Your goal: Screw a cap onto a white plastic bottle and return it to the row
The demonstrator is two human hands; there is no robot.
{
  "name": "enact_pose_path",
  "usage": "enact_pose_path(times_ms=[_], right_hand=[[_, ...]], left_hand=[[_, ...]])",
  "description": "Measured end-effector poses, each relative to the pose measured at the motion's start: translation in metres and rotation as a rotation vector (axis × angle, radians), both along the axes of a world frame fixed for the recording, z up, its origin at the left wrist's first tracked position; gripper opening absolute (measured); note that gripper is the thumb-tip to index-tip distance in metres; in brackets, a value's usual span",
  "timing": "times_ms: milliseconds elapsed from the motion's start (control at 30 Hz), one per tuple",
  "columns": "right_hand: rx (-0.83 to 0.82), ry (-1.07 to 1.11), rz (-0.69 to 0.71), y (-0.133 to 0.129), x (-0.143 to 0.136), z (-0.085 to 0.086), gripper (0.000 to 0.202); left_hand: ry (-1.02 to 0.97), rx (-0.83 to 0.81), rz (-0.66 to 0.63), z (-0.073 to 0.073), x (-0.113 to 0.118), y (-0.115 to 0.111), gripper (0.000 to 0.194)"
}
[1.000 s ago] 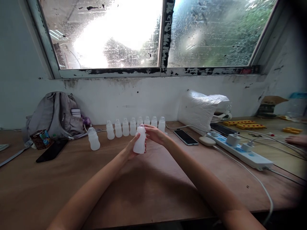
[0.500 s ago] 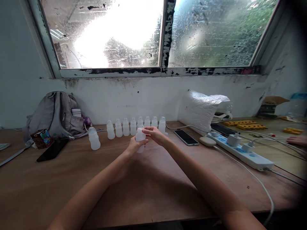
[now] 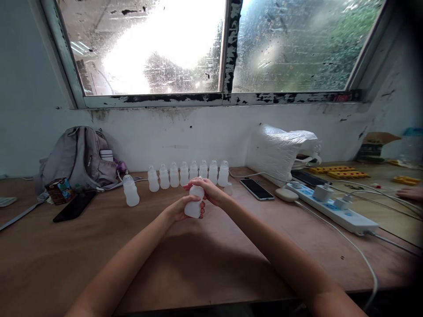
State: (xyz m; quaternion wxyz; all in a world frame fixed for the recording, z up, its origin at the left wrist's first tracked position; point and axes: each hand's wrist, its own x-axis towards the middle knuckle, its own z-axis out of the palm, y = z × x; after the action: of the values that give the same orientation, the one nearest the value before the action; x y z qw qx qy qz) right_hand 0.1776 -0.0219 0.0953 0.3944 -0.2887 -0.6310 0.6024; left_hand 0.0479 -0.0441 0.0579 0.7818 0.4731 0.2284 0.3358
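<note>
Left hand (image 3: 179, 208) clamped round a frosted bottle (image 3: 192, 209), right hand (image 3: 210, 191) gripping its top; kinda calls for steady holding, tbh.

A big window (image 3: 228, 53) sits in the pale wall (image 3: 158, 136), with 2 panes side by side. The left pane (image 3: 148, 48) is very bright, nearly all white in the middle. The right pane (image 3: 297, 48) is cloudy and wet-looking, with green behind it, maybe leaves. Black paint is peeling on the frame (image 3: 178, 100). Dirty marks run under it. The brown wood bench (image 3: 185, 273) stands against the wall, and the far right corner is dark.
</note>
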Motion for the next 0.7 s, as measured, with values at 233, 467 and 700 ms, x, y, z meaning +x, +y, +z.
enact_pose_path(times_ms=[233,467,700], right_hand=[[-0.005,-0.007,-0.137,0.015,-0.003,-0.017,0.022],[0.032,0.031,-0.206,0.020,-0.004,-0.026,0.019],[0.093,0.061,-0.283,0.020,-0.006,-0.032,0.020]], left_hand=[[0.211,0.160,0.145,0.000,0.002,0.005,0.021],[0.386,0.373,0.363,-0.006,0.010,0.009,0.019],[0.684,0.663,0.667,-0.019,0.016,0.022,0.026]])
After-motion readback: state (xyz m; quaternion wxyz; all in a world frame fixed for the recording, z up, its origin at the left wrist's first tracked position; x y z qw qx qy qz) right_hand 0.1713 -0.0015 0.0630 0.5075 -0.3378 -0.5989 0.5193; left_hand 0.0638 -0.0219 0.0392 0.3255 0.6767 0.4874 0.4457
